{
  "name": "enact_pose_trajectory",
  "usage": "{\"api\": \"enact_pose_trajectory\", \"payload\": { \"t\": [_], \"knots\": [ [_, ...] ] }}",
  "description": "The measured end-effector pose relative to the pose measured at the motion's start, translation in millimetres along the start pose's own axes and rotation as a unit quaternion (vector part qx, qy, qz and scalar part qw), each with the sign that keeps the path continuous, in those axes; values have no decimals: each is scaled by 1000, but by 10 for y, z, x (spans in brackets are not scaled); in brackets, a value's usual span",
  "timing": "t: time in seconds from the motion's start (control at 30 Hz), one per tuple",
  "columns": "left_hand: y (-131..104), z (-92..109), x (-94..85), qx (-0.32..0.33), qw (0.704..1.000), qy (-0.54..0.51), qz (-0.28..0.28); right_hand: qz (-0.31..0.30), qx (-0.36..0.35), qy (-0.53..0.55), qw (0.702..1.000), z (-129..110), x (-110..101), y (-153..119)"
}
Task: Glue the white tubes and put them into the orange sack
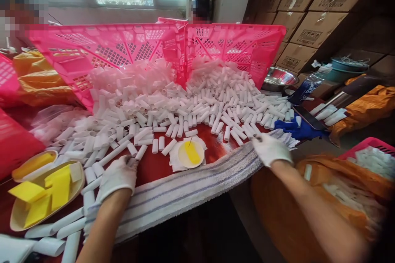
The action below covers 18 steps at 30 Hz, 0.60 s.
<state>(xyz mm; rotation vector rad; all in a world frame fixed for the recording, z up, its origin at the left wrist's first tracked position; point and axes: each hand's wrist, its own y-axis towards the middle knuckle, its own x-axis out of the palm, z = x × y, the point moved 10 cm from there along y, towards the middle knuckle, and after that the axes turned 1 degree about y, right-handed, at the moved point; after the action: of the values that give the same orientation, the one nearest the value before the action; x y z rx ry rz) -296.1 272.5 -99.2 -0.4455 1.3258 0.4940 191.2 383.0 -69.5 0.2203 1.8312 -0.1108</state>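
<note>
My left hand [119, 176], in a white glove with bare fingertips, is at the left end of a striped towel [191, 189], close to some white tubes; its fingers are bent, and what they hold is hidden. Toward the right end of the towel is my right hand [269, 148], also gloved, its fingertips at the towel's far edge near the tube pile. Between the hands a small round dish [199, 159] with a yellow piece and a thin pin sits on white tissue. Many short white tubes [212, 107] are heaped beyond.
Two tilted pink baskets [234, 28] stand behind the heap. An oval dish [80, 176] of yellow pieces lies at left. A bottle [308, 86], a metal bowl [280, 77] and a blue cloth [296, 128] are at right. Orange bags [277, 209] and cartons [308, 31] stand beyond the table. Two people are opposite.
</note>
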Motion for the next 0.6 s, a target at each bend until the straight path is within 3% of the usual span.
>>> {"api": "enact_pose_trajectory", "payload": {
  "t": [0.13, 0.2, 0.33, 0.43, 0.5, 0.6],
  "knots": [
    [-27, 166, 104, 12, 998, 52, -24, -25, -7, -56, 998, -698, 329, 177],
    [-55, 173, 89, 9, 998, 61, -19, -14, 16, -66, 998, -884, 434, 205],
    [-188, 225, -72, 15, 998, -12, 58, 11, 40, -58, 997, -769, 389, 163],
    [-297, 272, 2, -5, 985, -165, 50, 4, -21, 62, 998, -679, 303, 37],
    [-345, 415, 180, 12, 956, -293, -3, -81, -105, 239, 962, -846, 411, -118],
    [-393, 656, 378, 51, 910, -408, -49, -251, -215, 409, 851, -1314, 661, -432]
  ]
}}
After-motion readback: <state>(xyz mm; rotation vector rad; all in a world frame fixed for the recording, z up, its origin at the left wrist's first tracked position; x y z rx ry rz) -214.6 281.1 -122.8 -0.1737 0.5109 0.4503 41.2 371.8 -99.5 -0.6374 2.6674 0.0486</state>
